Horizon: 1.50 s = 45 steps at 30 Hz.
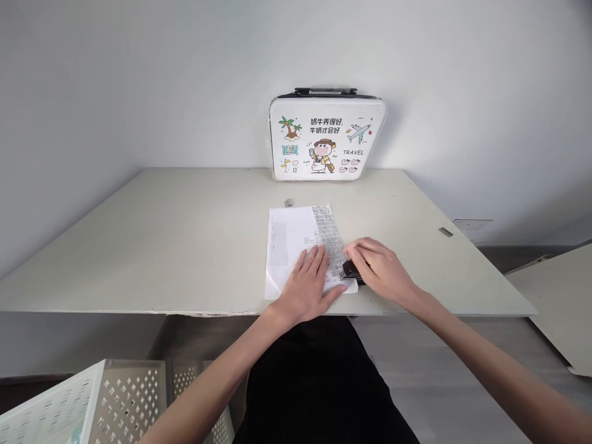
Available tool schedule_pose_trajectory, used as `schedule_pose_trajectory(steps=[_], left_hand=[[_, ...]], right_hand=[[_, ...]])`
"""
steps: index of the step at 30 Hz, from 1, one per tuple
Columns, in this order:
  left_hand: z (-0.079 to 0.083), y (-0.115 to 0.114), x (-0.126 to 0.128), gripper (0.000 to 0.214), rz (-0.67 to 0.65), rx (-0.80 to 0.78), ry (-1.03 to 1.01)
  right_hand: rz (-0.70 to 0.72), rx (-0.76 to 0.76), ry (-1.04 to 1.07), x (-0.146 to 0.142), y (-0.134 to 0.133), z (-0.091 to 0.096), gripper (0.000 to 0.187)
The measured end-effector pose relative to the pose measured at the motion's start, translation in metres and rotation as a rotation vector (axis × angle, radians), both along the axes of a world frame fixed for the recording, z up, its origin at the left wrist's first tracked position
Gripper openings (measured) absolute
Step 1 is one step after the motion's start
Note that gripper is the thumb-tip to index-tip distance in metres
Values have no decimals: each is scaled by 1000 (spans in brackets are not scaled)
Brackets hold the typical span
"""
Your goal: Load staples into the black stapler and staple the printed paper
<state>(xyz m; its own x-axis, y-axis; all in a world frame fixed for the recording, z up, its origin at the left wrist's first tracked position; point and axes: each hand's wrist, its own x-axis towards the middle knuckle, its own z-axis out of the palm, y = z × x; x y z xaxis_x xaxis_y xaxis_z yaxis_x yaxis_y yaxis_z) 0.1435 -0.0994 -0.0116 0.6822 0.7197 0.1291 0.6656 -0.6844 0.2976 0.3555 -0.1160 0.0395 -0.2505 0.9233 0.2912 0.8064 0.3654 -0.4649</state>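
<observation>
White printed sheets of paper (291,228) lie near the table's front edge, with a strip of grid-patterned material (329,231) along their right side. My left hand (308,283) rests flat on the paper, fingers stretched out. In my right hand (377,265) is a black stapler (351,270), its front end at the right edge of the sheets. My fingers cover the rear of the stapler. Whether its jaws are pressed together on the paper cannot be made out.
A white cartoon-printed case (328,139) with a dark handle stands at the back against the wall. Behind the paper sits a small grey piece (289,202). Another small grey strip (446,232) lies near the table's right edge. White perforated baskets (127,394) stand below, at left.
</observation>
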Motion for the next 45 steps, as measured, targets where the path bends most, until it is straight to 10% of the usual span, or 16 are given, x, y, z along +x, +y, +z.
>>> schedule_pose_trajectory(steps=[12,26,33,45], left_hand=[[12,0,-7,83,-7,-25,-10],[30,10,-119,70,93,6,134],[27,-9,-77,72,9,68,89],[1,29,92,74,-61,23,43]], right_hand=[[-231,-110,-71,66,-32,-13,46],[-323,-132,156,96,-65,-43,38],[-517,-52,277,93,-79,-31,40],[-428,3,319,58,-80,0,35]])
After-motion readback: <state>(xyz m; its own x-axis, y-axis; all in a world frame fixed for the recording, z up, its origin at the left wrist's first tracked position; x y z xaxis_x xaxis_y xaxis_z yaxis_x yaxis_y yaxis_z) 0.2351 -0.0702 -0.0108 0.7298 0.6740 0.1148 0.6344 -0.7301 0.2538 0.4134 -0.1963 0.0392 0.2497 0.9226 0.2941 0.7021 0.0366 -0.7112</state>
